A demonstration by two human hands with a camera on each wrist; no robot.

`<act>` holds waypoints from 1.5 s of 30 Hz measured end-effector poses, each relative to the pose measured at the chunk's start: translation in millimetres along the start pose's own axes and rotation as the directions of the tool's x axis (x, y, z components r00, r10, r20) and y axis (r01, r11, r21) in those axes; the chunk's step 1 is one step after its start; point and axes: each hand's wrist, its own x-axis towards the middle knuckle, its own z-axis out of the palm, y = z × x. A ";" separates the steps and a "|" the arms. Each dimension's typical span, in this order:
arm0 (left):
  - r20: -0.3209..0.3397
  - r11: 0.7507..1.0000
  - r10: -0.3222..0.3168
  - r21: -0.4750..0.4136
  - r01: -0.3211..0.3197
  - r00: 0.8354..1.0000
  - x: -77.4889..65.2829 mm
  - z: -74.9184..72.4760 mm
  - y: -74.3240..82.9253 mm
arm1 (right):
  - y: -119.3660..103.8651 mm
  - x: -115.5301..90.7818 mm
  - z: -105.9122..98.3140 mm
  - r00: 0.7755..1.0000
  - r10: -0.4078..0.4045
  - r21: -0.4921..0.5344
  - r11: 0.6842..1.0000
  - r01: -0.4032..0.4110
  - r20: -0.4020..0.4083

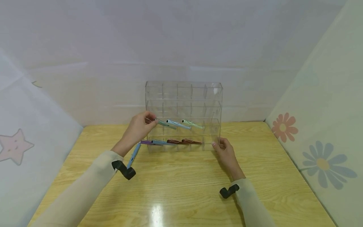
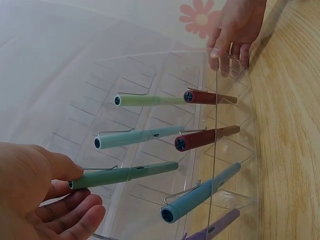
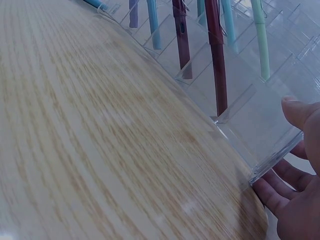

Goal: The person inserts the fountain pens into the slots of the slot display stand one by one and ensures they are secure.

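My left hand [image 1: 139,126] pinches the cap end of a green pen [image 2: 125,175] between thumb and index finger. The pen's other end reaches into a leftmost slot of a clear acrylic rack [image 1: 184,106], one tier above the bottom. In that tier lie a light blue pen [image 1: 178,124] and a pale green pen [image 1: 193,124]. Below them are a purple pen [image 1: 146,142], a blue pen [image 2: 200,195] and two dark red pens [image 2: 200,139]. My right hand [image 1: 227,154] grips the rack's lower right corner, thumb in front and fingers behind.
Another blue pen [image 1: 134,156] lies on the wooden table [image 1: 175,189] by the rack's left side, partly behind the left wrist. Pale cloth walls [image 1: 181,37] stand behind the rack and on both sides. The rack's upper two tiers hold no pens.
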 end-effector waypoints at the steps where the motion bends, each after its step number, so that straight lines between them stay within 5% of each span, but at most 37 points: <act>1: 0.000 1.000 -0.002 0.001 0.002 1.000 0.0 -0.1 0.0 | -0.1 0.0 0.1 1.000 0.000 -0.001 1.000 0.000 0.000; 26: 0.008 0.999 -0.045 0.030 0.045 0.999 0.7 -1.2 -9.8 | 0.8 2.8 -1.6 1.000 0.003 0.011 1.000 -0.002 -0.007; 45: -0.088 0.997 -0.077 -0.001 0.077 0.993 -39.6 -31.9 -35.8 | 0.9 5.2 -0.3 1.000 0.008 -0.001 1.000 -0.008 -0.004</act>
